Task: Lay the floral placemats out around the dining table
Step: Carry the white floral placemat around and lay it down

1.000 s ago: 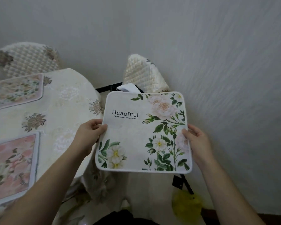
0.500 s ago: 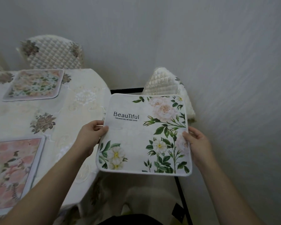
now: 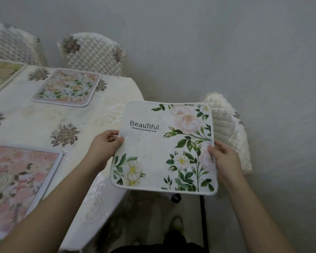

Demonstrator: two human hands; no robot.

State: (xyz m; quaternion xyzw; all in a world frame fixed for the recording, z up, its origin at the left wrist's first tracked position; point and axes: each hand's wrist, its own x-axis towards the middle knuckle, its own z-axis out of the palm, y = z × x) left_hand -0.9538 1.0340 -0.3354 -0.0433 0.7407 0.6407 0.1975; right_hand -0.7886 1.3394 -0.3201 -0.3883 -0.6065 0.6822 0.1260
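I hold a white placemat (image 3: 159,148) printed with green leaves, pale flowers and the word "BeauTiful" flat in the air beside the table's right end. My left hand (image 3: 103,147) grips its left edge and my right hand (image 3: 223,159) grips its right edge. The dining table (image 3: 91,121) under a cream embroidered cloth lies to the left. On it lie a pink floral placemat (image 3: 16,179) at the near left, a peach and green floral placemat (image 3: 67,87) further back, and part of a greenish placemat (image 3: 2,73) at the far left edge.
Two quilted cream chair backs (image 3: 93,52) stand behind the table against the grey wall. Another quilted chair (image 3: 228,130) stands at the table's right end, partly hidden under the held mat. A black chair leg (image 3: 203,220) shows below it.
The view has swung left, bringing more of the table and a further chair into sight. The held placemat stays in both hands and now overlaps the table's right end.
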